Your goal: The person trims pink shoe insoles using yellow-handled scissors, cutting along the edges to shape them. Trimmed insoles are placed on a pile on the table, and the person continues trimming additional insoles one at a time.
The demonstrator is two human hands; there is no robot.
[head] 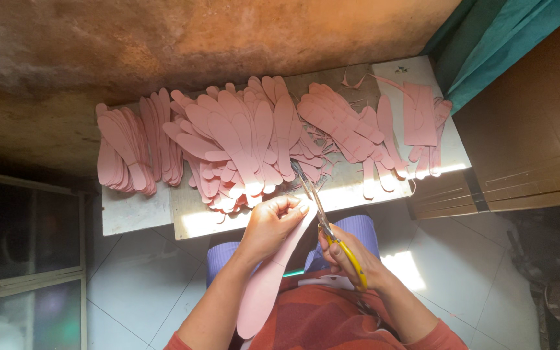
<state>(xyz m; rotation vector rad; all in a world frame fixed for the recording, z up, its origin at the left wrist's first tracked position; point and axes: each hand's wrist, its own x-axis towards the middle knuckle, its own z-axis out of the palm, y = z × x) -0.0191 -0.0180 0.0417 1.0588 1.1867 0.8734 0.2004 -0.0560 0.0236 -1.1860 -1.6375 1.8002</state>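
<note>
Pink foam-like sheet is what everything comes down to at this spot: the left hand (273,223) has its fingers clenched around a long sole-shaped pink piece (268,285) that hangs down over the person's lap at bottom centre, while the right hand (351,256) has its fingers closed through the yellow handles of a pair of scissors (322,217), blades pointing up toward the middle of the frame and meeting the piece's upper edge. Judging by the heaps, much of the cutting looks done: fanned stacks of cut pink shapes (228,139) cover the surface (137,214) from centre left to centre right, with another tidy bundle (121,152) at the left end. A few squarer pink sheets (420,113) at upper right may be uncut stock, though I cannot tell for sure from this angle, and thin offcut slivers (351,81) lie near them. That surface is a worn pale board with sunlight striking its near edge. Behind it, along the top, runs a rough reddish-brown wall (196,32); a teal panel (487,39) stands at upper right, brown boards (533,149) at right, pale floor tiles (137,285) below.
</note>
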